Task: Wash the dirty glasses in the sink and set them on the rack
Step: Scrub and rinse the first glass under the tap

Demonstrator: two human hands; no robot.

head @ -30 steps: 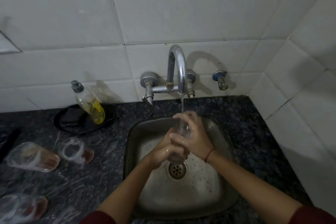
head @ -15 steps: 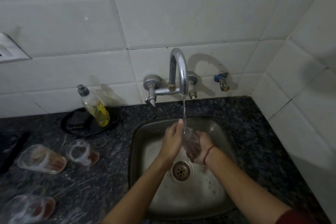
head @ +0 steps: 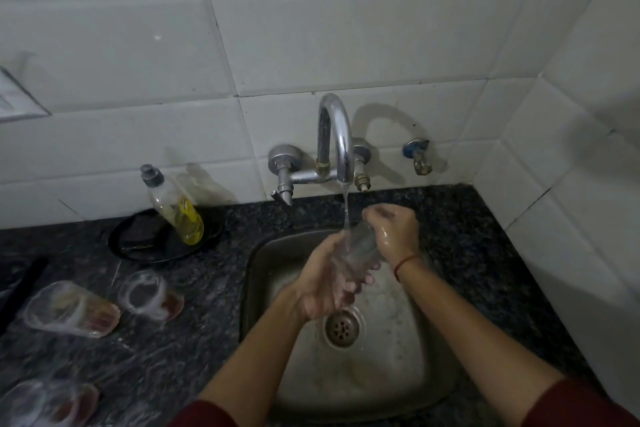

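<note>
White tiled walls meet in a corner close to the right of the sink [head: 250, 291], which is sunk in the dark speckled tabletop [head: 197, 343]. More room lies to the left, around the dirty glasses [head: 72, 308] lying there. Under the running tap [head: 337, 135] the glass [head: 360, 246] tilts over the basin. The left hand [head: 322, 284] has its fingers wrapped round the lower end, and the right hand [head: 393, 230] curls its fingers at the upper end. Half a second ago the right hand cupped the glass from beneath.

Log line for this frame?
step: rinse | glass: under running tap, over sink | left hand: grips glass | right hand: grips glass top | dirty glasses: on counter
</note>
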